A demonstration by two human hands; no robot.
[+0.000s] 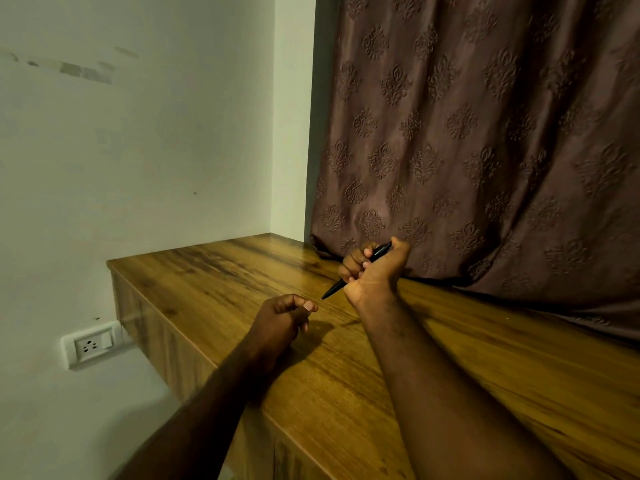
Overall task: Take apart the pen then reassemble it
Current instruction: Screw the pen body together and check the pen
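Nearest: my left hand (280, 318) hangs just above the table (536, 358), close to its front left edge. The fingers are loosely curled, the thumb lies against the forefinger, and I can see nothing held in it. I judge it is waiting there to take the free end of the pen.

Level with it, low on the left wall (138, 150), is a white socket plate (91, 344). It has no part in the task.

Next out: my right hand (375, 271) is raised off the wood, palm side toward me, with the fingers wrapped round the middle of the pen (333, 291). The pen is black and slender and slants through the fist. Its narrow tip points down and left toward the left hand, near it but not touching. The other end sticks out past the thumb.

Reason for this hold, as I read it: a fist round the barrel stops it turning, and the tip end is left bare for the other hand to twist or pull.

The pen looks to be in one piece, with no loose parts visible on the table. I cannot tell from this alone whether disassembly is yet to begin or reassembly is done.

Farthest: a brown patterned curtain (485, 150) hangs behind, and its hem lies on the back of the table.
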